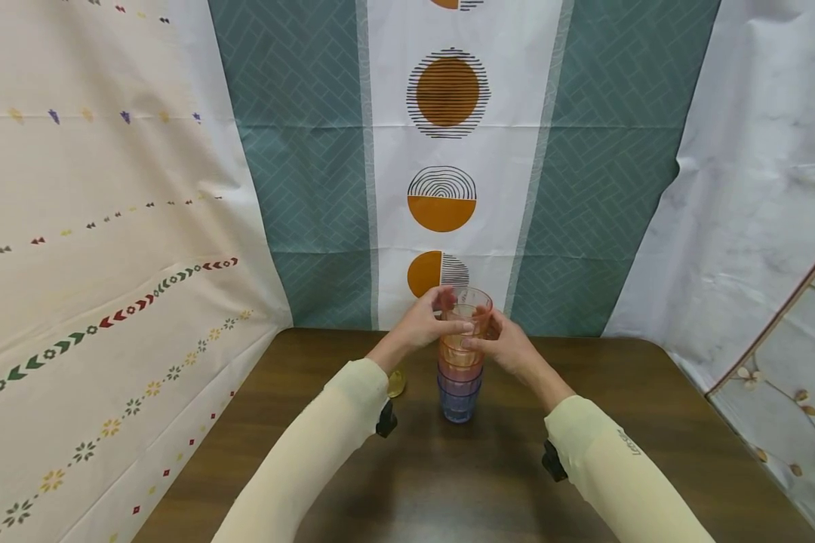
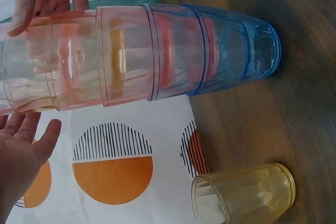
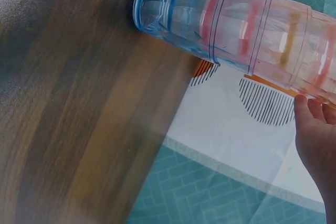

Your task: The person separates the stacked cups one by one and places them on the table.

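Observation:
A tall stack of clear plastic cups stands upright on the table, nested one in another, blue at the bottom with pink and yellowish ones above. Around the upper left side of the stack, my left hand holds the pink-rimmed top cup, thumb in front. My right hand grips the upper right side slightly lower, its thumb across the front. The left wrist view shows the blue cup at the base. A single yellow cup stands apart on the table, partly behind my left forearm in the head view.
The dark wooden table runs up to a hanging cloth with orange circles and green panels. Patterned cream fabric hangs at the left, and a pale marbled cloth at the right.

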The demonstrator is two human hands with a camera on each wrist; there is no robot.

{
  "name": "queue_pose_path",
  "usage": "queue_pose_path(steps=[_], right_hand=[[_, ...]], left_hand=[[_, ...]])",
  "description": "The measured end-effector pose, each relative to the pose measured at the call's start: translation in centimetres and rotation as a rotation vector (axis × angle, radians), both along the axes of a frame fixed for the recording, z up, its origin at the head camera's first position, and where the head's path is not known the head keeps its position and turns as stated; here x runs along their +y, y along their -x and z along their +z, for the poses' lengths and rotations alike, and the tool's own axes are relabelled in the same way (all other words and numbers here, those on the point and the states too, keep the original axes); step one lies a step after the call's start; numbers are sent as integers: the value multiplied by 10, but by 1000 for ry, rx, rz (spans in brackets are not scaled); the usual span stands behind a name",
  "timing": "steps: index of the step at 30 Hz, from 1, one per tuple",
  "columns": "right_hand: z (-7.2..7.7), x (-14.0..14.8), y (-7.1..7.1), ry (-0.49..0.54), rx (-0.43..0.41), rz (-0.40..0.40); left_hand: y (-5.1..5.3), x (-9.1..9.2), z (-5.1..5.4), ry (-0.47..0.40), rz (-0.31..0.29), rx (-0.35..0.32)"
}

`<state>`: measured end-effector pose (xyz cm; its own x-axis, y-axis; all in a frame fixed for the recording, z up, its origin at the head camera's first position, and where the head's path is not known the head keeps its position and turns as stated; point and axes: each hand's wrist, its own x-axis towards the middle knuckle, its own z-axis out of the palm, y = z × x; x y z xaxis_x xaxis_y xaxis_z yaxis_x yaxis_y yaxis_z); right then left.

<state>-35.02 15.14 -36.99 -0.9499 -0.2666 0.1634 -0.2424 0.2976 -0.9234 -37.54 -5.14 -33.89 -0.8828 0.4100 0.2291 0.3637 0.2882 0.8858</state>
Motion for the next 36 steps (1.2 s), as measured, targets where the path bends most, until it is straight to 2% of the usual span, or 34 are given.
queue_pose_path(steps=[7, 20, 25, 36], right_hand=[[-2, 0, 0, -12, 13, 7], [-4, -1, 0, 7, 8, 10], [-5, -1, 2, 18, 15, 26], [-5, 0, 0, -5, 9, 17]], left_hand=[[-1, 0, 0, -4, 14, -2], [2, 1, 2, -68, 13, 19], [1, 2, 11, -110, 19, 29], [-1, -12, 46, -159, 49, 74]])
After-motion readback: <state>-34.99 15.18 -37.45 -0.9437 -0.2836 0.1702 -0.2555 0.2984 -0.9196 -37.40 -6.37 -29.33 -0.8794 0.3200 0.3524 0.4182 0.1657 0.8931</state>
